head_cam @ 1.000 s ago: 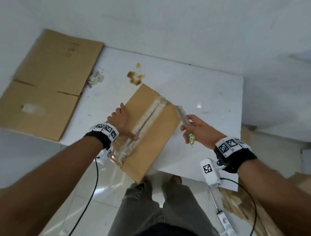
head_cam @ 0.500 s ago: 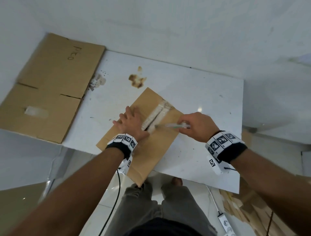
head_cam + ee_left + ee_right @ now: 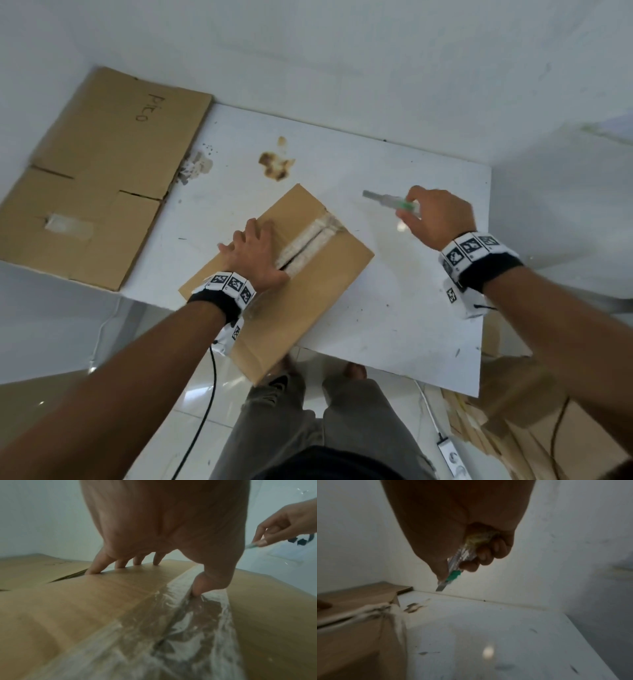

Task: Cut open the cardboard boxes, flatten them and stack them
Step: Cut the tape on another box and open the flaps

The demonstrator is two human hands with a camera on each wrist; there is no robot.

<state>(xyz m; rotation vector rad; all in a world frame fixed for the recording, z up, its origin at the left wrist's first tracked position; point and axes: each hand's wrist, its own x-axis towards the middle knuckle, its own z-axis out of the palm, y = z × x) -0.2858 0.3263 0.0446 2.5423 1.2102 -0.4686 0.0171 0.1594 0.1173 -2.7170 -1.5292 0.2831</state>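
Cardboard, light and stiff, is what we are handling: our left hand (image 3: 255,255) is pressing flat, fingers spread, on the box (image 3: 274,274) lying at the near edge of the bench (image 3: 411,308), thumb in the slit taped seam (image 3: 310,240); our right hand (image 3: 440,217) is gripping the cutter (image 3: 390,201) clear of it. We judge the freed flap edges the best hold.

Head overhead; wrists close (sharing box (image 3: 310,270)).
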